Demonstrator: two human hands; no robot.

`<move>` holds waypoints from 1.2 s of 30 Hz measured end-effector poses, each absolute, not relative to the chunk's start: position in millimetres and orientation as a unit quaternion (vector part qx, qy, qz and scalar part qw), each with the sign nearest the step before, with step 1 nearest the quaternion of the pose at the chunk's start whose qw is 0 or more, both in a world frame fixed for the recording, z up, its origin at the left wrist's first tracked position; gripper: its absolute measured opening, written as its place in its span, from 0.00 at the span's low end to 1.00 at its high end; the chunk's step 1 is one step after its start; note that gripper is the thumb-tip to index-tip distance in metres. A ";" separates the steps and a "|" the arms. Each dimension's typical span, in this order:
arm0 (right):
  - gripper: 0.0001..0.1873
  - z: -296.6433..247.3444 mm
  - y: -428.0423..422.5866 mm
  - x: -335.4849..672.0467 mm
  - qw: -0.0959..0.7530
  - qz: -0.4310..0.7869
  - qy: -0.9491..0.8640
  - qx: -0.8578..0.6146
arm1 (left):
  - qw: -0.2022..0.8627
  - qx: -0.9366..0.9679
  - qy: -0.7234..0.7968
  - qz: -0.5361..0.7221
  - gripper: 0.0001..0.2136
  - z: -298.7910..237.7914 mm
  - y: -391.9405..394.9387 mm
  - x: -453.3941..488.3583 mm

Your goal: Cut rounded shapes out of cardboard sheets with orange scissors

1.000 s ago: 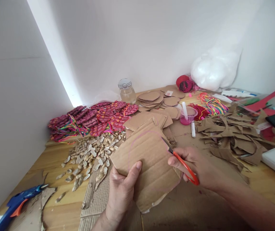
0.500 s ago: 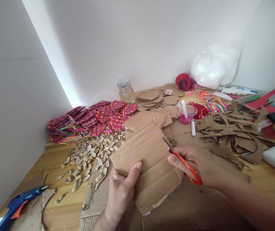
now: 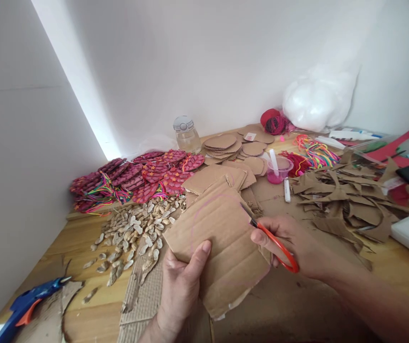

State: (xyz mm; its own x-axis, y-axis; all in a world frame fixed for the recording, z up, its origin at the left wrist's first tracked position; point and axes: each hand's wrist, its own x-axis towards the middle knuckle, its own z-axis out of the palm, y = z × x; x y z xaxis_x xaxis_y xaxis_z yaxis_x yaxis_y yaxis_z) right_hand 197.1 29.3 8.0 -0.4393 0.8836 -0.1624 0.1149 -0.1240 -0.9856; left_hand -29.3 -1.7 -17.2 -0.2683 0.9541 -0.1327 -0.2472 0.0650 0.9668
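1. While I was standing there, the person's left hand (image 3: 183, 281) had a cardboard sheet (image 3: 226, 243) by its left side, thumb pressed flat on top and the other fingers mostly hidden underneath.
2. That sheet was right in front of the person, tilted over the bench (image 3: 79, 321), with a faint pink line (image 3: 222, 195) curving across it.
3. Right hand (image 3: 281, 243) had its fingers wrapped round the orange handle of some scissors (image 3: 270, 236). The dark blade was at the sheet's right edge; couldn't tell how far apart the blades were.
4. Left of all that, a spread of peanut shells (image 3: 133, 228), with a heap of patterned red pieces (image 3: 158, 174) just behind, and a blue glue gun (image 3: 29, 300) lying nearer the person.
5. Toward the back, a lidded jar (image 3: 187, 140) stood near a pile of cardboard ovals (image 3: 220, 142).
6. Over on the right: a pink cup (image 3: 279, 177) with a white stick in it, colourful strings (image 3: 321, 155) and a messy pile of cardboard scraps (image 3: 351, 190).
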 end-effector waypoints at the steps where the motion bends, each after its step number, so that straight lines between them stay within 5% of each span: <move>1: 0.24 8.2 29.5 197.1 0.313 0.617 -0.581 -0.428 | 0.513 0.327 0.524 0.596 0.35 -17.0 -2.4 -28.0; 36: 0.23 1.5 30.6 206.6 0.302 0.585 -0.627 -0.416 | 0.522 0.328 0.511 0.599 0.39 -17.5 -1.0 -30.5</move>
